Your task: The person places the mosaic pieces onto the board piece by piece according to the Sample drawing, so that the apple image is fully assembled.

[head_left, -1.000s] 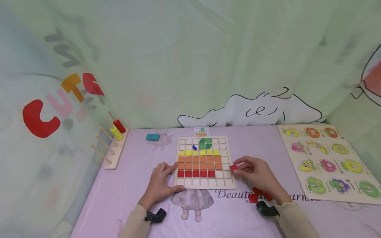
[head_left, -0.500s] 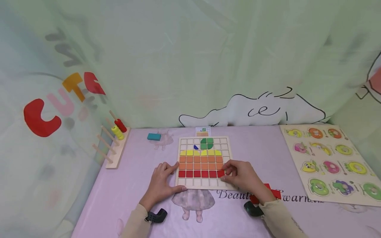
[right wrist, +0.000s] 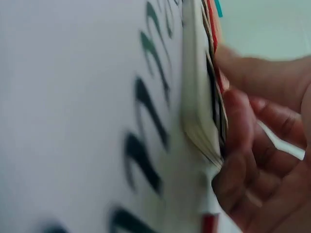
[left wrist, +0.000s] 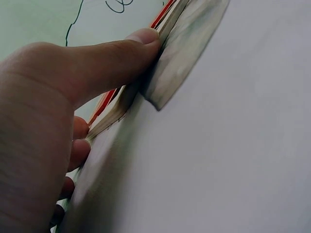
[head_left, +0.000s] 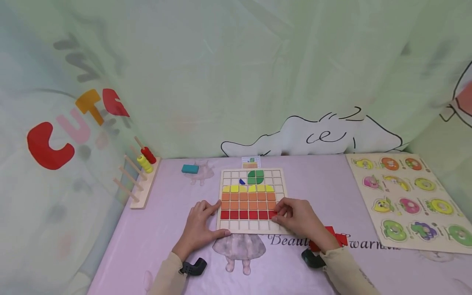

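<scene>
A wooden grid board (head_left: 239, 226) lies on the table. Its rows hold yellow, orange (head_left: 244, 196) and red square tiles (head_left: 243, 214), with green pieces (head_left: 255, 177) and one small blue piece (head_left: 241, 181) higher up. My left hand (head_left: 197, 225) holds the board's near left corner, thumb on the front edge and fingers along the left side; the left wrist view shows this thumb (left wrist: 112, 63) at the rim. My right hand (head_left: 295, 215) pinches a red square tile (head_left: 273, 213) at the right end of the red row, thumb and fingertips partly hiding it.
Several loose red tiles (head_left: 341, 238) lie beneath the right wrist. A small picture card (head_left: 251, 162) touches the board's far edge. At left stand a peg rack (head_left: 149, 186) with beads and a teal block (head_left: 190, 169). A fruit puzzle board (head_left: 402, 194) occupies the right side.
My right hand has moved left from beside the board, bringing the red tile to the end of the red row. In the last half second it has barely moved. My left hand stays put.
</scene>
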The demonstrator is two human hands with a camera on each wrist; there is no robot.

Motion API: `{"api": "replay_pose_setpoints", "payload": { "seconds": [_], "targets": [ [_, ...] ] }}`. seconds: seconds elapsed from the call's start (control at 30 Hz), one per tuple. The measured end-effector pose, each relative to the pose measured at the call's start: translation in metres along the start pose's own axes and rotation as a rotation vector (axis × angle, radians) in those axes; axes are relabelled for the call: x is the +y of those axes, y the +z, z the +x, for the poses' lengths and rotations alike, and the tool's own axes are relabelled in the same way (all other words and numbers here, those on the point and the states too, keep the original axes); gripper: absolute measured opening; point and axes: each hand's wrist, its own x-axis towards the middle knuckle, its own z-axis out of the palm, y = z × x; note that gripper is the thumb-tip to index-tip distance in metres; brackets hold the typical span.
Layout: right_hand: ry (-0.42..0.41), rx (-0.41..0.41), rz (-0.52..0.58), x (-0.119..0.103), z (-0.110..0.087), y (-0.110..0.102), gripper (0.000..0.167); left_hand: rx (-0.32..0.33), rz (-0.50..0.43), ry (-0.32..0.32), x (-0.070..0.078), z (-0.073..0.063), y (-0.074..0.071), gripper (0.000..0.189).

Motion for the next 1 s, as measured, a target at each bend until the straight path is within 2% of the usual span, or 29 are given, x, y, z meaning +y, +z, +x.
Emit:
{"api": "replay_pose_setpoints", "payload": {
  "seconds": [0.13, 0.27, 0.37, 0.5, 0.63, 0.83, 0.93, 1.0],
  "targets": [
    [-0.035, 0.057, -0.021, 0.004, -0.006, -0.021, 0.020, -0.006, -0.007, 0.002, 0.001, 0.000, 0.001, 0.098],
    [0.019, 0.107, -0.086, 0.014, -0.017, -0.050, 0.027, -0.014, -0.004, 0.004, 0.001, 0.001, 0.002, 0.098],
    [0.095, 0.043, -0.141, 0.027, -0.022, -0.061, 0.041, -0.015, 0.007, -0.001, -0.001, 0.002, 0.002, 0.099],
    [0.126, -0.083, -0.195, 0.039, -0.024, -0.064, 0.055, -0.009, 0.000, -0.005, -0.001, 0.001, 0.002, 0.099],
    [0.103, -0.149, -0.211, 0.042, -0.030, -0.067, 0.058, -0.012, -0.017, -0.009, 0.000, -0.001, 0.004, 0.098],
    [0.045, -0.227, -0.163, 0.050, -0.049, -0.063, 0.061, -0.016, 0.004, -0.011, 0.000, -0.002, 0.003, 0.099],
    [0.023, -0.240, -0.147, 0.051, -0.055, -0.062, 0.061, -0.009, 0.008, -0.003, -0.001, -0.001, 0.002, 0.098],
    [0.015, -0.240, -0.139, 0.052, -0.056, -0.061, 0.055, -0.007, 0.003, -0.002, -0.001, 0.000, 0.002, 0.098]
  ]
}}
